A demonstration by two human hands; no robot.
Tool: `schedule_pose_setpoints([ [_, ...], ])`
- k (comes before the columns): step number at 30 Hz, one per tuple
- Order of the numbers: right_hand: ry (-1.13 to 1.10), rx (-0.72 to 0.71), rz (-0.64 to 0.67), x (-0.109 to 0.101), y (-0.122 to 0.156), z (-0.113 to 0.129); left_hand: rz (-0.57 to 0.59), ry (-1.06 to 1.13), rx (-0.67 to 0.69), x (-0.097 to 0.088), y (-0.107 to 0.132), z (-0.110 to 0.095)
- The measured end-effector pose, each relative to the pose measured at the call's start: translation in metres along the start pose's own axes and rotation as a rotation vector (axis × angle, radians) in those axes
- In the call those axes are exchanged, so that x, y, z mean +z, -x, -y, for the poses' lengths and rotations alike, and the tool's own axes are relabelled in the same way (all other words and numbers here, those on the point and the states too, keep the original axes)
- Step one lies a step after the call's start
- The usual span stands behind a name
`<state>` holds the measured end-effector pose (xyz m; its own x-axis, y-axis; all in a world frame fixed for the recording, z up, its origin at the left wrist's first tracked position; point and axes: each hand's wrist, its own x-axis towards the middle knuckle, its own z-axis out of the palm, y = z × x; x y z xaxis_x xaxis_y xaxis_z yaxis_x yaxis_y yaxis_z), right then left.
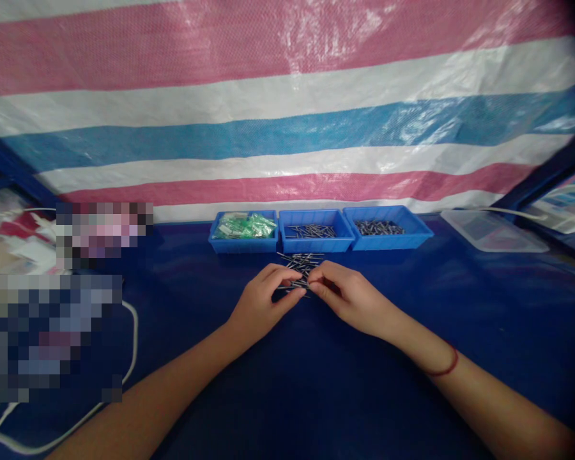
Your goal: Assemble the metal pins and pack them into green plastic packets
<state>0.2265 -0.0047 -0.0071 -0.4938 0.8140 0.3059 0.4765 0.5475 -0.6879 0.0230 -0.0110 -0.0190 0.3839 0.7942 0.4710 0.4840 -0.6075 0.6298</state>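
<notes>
A loose pile of thin metal pins (303, 260), perhaps screws or nails, lies on the dark blue tabletop (326, 383) in front of the bins. At its left side is my left hand (267, 295), its thumb and fingertips apart and curved about the near edge of the pile. My right hand (347, 295) comes in from the right, thumb and fingertips closed together over the pile; what is between them is too small to make out. Just behind the pile stands a blue bin (317, 244) with similar thin metal pieces (316, 231) in it.
Another blue bin (243, 246) on the left holds green plastic packets (249, 225). The right blue bin (397, 241) contains short dark metal pieces (378, 227). A clear plastic lid (493, 231) lies farther right. A white cable (135, 338) loops at left; a striped sheet (287, 140) hangs behind.
</notes>
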Motion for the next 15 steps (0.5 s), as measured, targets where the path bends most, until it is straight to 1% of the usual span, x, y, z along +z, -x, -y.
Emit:
schedule_pose_setpoints([
  [2, -0.055, 0.031, -0.002, 0.000, 0.000, 0.005, -0.014, 0.109, -0.073, 0.000, 0.001, -0.003],
  [4, -0.088, 0.053, 0.007, 0.000, 0.001, 0.008, -0.028, 0.158, -0.105, 0.000, 0.001, -0.005],
  [11, -0.147, 0.058, 0.050, 0.000, 0.003, 0.013, -0.044, 0.203, -0.121, -0.002, 0.001, -0.005],
  [15, -0.142, 0.006, 0.045, 0.002, 0.002, 0.014, -0.048, 0.204, -0.121, -0.003, 0.000, -0.007],
])
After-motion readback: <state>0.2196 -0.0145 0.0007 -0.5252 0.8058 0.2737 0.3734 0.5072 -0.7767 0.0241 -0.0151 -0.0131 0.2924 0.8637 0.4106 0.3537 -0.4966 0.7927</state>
